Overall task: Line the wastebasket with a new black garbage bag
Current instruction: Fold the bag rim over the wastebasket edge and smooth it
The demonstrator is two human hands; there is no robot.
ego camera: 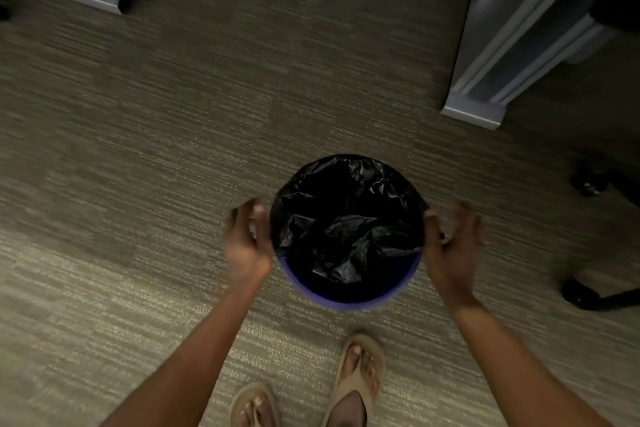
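Wastebasket sits on the carpet just ahead of our feet, desk leg well off to the far right. Black garbage bag is already inside it, crumpled. Film looks folded over the far rim and both sides; near rim shows bare purple, so we judge the lining unfinished on that edge.

Left hand is just beside the left rim, fingers curled loosely, apparently holding nothing. Right hand is at the right rim, fingers half open; thumb is near the bag edge, but motion blur means we can't tell if it pinches the film.

Handling call: bag is thin, light, limp, slippery, and likely tears if yanked. Best to pinch the loose hem at the near side with fingertips and stretch it down over the bare rim. Basket looks light too, so it may slide or tip; pull evenly from both sides.
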